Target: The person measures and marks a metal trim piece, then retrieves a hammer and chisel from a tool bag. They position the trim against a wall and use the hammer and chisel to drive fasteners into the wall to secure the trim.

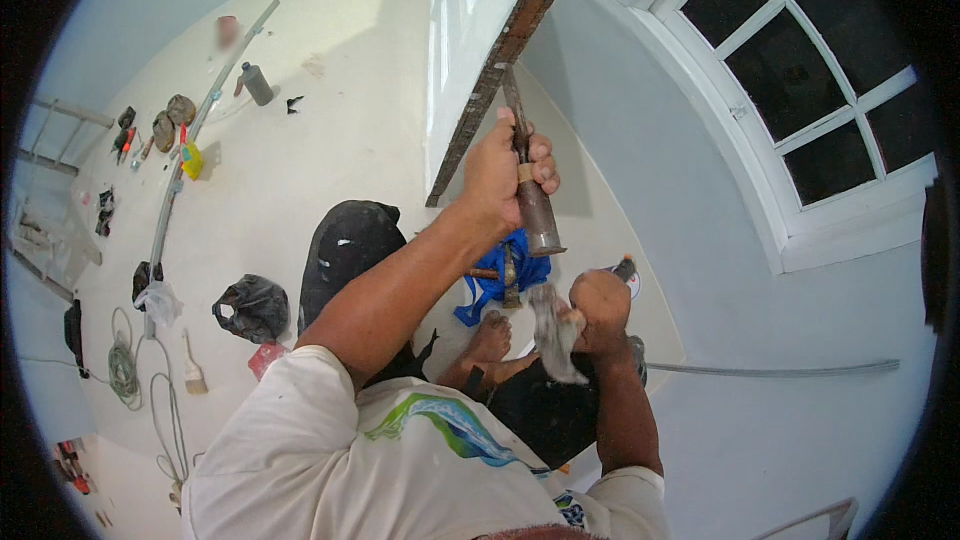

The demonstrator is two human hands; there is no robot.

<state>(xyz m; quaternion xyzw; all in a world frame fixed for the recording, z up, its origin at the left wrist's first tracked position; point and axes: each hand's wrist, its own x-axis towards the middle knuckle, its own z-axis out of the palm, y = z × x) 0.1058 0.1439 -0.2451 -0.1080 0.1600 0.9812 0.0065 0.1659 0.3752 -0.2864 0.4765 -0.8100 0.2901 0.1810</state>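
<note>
My left hand (490, 175) is wrapped round the worn brown handle of a chisel (540, 220). The chisel's narrow blade points away from me and meets the dark, rough wooden edge of a white door (517, 25). My right hand (600, 308) is closed round a hammer (556, 335), whose metal head is smeared by motion. The hammer is nearer to me than the butt of the chisel and apart from it. Whether the blade has entered the wood I cannot tell.
Below the chisel lies a blue bag (490, 285) with a wooden-handled tool. To the left are a black plastic bag (252, 307), a paintbrush (194, 365), coiled cable (124, 370), a long metal bar (165, 210) and a grey bottle (256, 84). A white-framed window (790, 205) is at right.
</note>
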